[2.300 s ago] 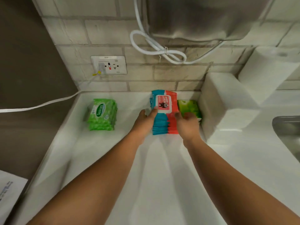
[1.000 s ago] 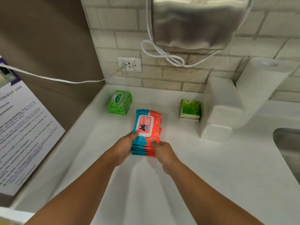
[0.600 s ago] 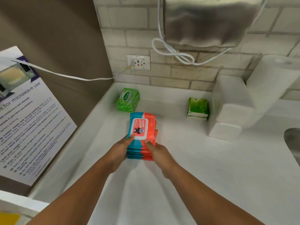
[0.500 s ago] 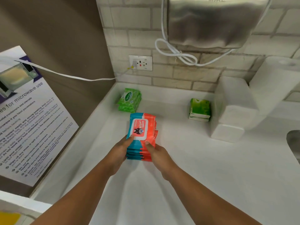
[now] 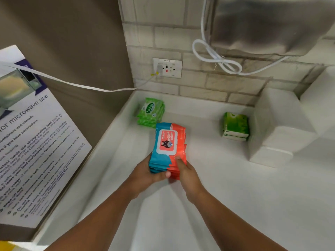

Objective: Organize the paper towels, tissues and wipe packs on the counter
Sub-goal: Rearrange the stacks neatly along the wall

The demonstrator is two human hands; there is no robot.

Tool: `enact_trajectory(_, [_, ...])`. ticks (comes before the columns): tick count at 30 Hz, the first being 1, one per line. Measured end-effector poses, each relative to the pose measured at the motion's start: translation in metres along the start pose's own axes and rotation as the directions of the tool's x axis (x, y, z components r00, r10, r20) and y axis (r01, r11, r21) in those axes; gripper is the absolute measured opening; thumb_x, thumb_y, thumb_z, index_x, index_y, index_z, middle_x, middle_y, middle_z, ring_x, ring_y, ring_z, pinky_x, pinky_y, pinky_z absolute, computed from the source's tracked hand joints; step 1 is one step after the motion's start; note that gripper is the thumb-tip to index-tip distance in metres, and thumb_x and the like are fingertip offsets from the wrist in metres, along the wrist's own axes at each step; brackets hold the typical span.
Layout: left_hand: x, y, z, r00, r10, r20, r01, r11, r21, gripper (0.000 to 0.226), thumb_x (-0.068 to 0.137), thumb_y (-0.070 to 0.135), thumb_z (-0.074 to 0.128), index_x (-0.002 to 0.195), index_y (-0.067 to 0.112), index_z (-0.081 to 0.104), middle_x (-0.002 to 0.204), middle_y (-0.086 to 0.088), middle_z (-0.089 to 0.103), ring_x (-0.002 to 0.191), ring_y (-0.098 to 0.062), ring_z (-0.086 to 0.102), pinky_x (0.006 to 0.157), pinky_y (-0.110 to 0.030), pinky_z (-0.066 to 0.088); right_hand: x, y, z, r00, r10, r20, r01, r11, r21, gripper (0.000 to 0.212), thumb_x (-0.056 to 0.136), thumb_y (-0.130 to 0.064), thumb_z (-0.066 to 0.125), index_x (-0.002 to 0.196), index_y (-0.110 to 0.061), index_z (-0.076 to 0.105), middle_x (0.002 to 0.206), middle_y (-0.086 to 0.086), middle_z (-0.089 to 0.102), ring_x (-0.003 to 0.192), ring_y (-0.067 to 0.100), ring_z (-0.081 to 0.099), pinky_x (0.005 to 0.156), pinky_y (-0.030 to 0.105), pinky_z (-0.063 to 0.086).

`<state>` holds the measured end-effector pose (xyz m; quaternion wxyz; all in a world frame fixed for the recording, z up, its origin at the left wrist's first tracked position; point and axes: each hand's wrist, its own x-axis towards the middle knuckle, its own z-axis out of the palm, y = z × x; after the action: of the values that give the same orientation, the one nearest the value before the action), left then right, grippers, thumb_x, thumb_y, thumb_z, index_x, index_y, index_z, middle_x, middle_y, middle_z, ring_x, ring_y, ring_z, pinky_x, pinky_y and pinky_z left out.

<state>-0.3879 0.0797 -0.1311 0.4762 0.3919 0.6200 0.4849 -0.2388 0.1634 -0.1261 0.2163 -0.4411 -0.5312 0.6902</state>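
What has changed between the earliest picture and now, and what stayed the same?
The red-blue wipes stack moved from beside the tissue box toward the person and leftward, and now sits just in front of the green wipes. The left hand and right hand gripped it throughout; nothing was let go. The green wipes, tissue box and folded towels stayed in place.

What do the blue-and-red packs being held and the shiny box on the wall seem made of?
The blue-and-red wipe packs: soft plastic film, lightly glossy; the stacked edges crinkle and bend. The wall box: brushed metal, likely stainless steel, going by its streaky grey sheen.
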Motion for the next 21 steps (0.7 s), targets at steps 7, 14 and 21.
enact_trajectory(7, [0.055,0.016,-0.002,0.999,0.004,-0.051,-0.012,0.988,-0.151,0.059,0.093,0.063,0.056,0.145,0.036,0.046,0.137,0.009,0.066,0.127,-0.008,0.062,0.104,-0.027,0.049,0.053,-0.027,-0.003,0.996,0.020,-0.089,-0.015,0.999,0.046,0.035,0.106,-0.038,0.041,0.121,-0.021,0.067,0.098,-0.005,0.077,0.083,0.007,0.075,0.065,0.012,0.053])
enact_trajectory(14, [0.122,0.020,-0.008,0.990,-0.113,-0.089,0.088,0.964,-0.251,0.066,0.096,0.072,0.027,0.144,0.036,0.055,0.132,0.009,0.069,0.122,-0.008,0.065,0.115,-0.038,0.042,0.095,-0.047,-0.004,0.984,0.045,-0.174,-0.021,0.990,0.140,0.030,0.106,-0.038,0.042,0.108,-0.025,0.068,0.097,-0.003,0.076,0.088,0.013,0.072,0.071,0.021,0.050])
enact_trajectory(21, [0.155,0.030,-0.006,0.995,-0.065,-0.076,0.043,0.965,-0.260,0.057,0.098,0.067,0.033,0.140,0.035,0.056,0.129,0.006,0.071,0.113,-0.006,0.069,0.094,-0.028,0.049,0.124,-0.065,-0.010,0.978,0.009,-0.206,0.018,0.991,0.131,0.032,0.106,-0.038,0.038,0.103,-0.028,0.068,0.098,-0.002,0.077,0.084,0.013,0.074,0.069,0.023,0.053])
